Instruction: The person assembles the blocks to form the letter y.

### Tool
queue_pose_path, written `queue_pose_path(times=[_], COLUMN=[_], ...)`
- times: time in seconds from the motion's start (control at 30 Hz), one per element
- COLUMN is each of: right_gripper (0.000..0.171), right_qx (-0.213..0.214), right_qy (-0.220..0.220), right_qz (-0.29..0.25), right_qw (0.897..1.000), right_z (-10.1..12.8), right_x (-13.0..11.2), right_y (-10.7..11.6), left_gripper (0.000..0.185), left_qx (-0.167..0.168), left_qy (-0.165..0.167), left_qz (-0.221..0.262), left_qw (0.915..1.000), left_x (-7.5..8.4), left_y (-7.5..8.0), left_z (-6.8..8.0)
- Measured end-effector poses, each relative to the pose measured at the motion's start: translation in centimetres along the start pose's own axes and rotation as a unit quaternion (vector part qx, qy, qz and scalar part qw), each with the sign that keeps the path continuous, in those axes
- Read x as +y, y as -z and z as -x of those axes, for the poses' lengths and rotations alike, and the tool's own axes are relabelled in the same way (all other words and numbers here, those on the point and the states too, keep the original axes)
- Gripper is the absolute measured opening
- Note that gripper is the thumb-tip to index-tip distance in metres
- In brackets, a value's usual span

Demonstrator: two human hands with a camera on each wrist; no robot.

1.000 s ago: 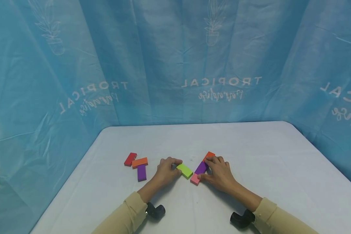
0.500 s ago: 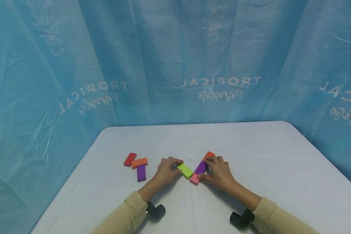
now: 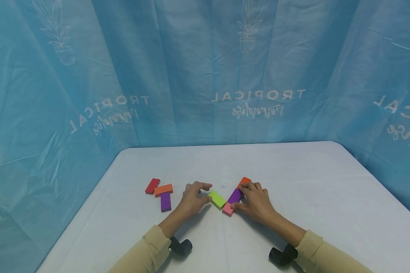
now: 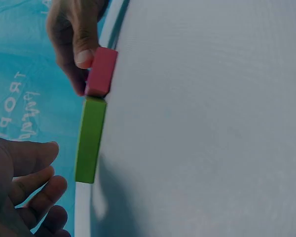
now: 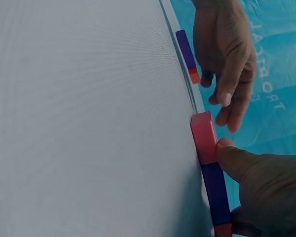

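My left hand (image 3: 201, 192) hovers with relaxed fingers just left of a lime green block (image 3: 216, 199), clear of it; the left wrist view shows the green block (image 4: 91, 139) with a gap to my fingers (image 4: 27, 180). My right hand (image 3: 243, 197) holds a slanted row of blocks: pink block (image 3: 227, 209), purple block (image 3: 234, 196), orange block (image 3: 244, 181). Its thumb presses the pink block (image 5: 204, 137) and its fingers curl over the far end. The green block's end touches the pink block (image 4: 101, 70).
A red block (image 3: 152, 185), an orange block (image 3: 163, 189) and a purple block (image 3: 165, 201) lie together to the left. The white table (image 3: 294, 170) is ringed by a blue curtain (image 3: 205, 76). Black wrist cameras (image 3: 181, 246) sit under both sleeves.
My left hand has let go of the green block and its fingers have lifted and spread slightly. The green block now lies against the pink block. The right hand has stayed put.
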State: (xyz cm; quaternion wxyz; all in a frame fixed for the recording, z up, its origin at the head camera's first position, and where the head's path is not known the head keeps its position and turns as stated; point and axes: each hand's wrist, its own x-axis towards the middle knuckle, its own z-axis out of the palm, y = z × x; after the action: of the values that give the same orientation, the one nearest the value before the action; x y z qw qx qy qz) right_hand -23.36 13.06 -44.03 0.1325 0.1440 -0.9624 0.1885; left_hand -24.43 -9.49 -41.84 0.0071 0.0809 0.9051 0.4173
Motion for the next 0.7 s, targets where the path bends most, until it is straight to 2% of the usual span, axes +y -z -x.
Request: queue_pose_path(times=[0.13, 0.33, 0.53, 0.7], right_gripper=[0.071, 0.070, 0.071, 0.071], right_qx=[0.001, 0.004, 0.000, -0.002], right_qy=[0.004, 0.008, 0.006, 0.004], right_qz=[-0.005, -0.008, -0.011, -0.012], right_qw=[1.000, 1.000, 1.000, 1.000], right_z=[0.1, 0.1, 0.1, 0.0], right_x=[0.0, 0.1, 0.0, 0.0], right_y=[0.0, 0.0, 0.1, 0.1], left_gripper=[0.036, 0.036, 0.036, 0.038], left_qx=[0.029, 0.075, 0.094, 0.105], left_qy=[0.012, 0.015, 0.020, 0.039], left_qz=[0.015, 0.011, 0.015, 0.002], left_qw=[0.9994, 0.9970, 0.9953, 0.9937], left_x=[0.0, -0.4, -1.1, -1.9], left_y=[0.7, 2.1, 3.4, 4.5], left_z=[0.5, 1.4, 2.4, 2.9])
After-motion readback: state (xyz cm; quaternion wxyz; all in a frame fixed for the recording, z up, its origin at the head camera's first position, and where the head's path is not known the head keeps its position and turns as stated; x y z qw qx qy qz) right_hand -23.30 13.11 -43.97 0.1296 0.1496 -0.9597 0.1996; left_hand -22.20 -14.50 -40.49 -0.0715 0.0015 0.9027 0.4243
